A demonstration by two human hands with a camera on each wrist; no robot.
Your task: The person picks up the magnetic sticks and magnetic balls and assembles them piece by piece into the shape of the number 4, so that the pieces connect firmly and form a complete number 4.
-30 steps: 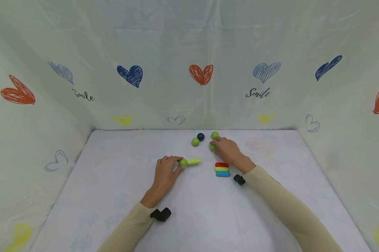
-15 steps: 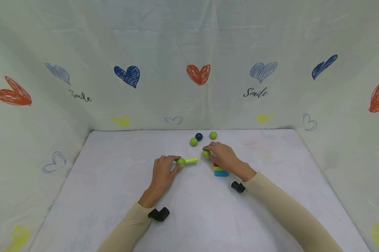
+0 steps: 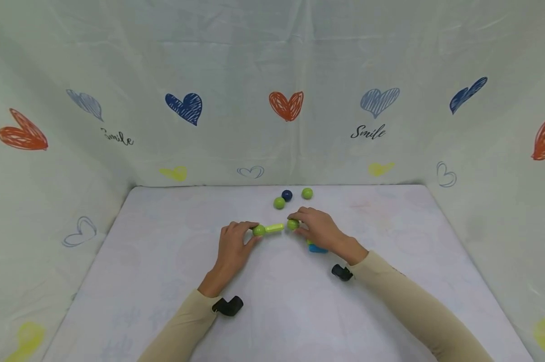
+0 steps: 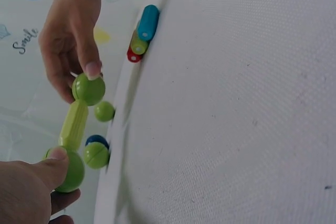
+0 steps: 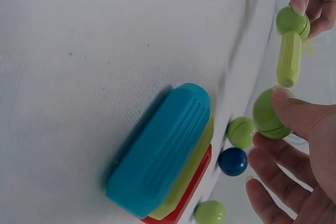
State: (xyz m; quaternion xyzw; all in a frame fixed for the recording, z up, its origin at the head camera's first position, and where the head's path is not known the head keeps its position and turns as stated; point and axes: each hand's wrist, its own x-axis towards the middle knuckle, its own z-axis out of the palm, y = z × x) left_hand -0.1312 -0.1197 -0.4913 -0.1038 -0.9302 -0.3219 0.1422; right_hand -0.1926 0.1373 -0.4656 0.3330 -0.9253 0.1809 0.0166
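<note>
Head view shows two hands facing each other over the worktop (image 3: 272,306). The left hand (image 3: 233,254) pinches a green ball (image 3: 259,230) between thumb and fingers; from that ball a yellow-green stick (image 3: 274,228) juts toward the other hand. The right hand (image 3: 320,229) pinches a second green ball (image 3: 293,224), just beside the stick's free end with a narrow gap between. Farther back sit a dark blue ball (image 3: 287,195), a green one (image 3: 279,203) right beside it and another (image 3: 307,193) to the right. Near the right wrist, blue (image 4: 148,23), yellow-green (image 4: 138,44) and red sticks (image 4: 133,56) lie side by side.
</note>
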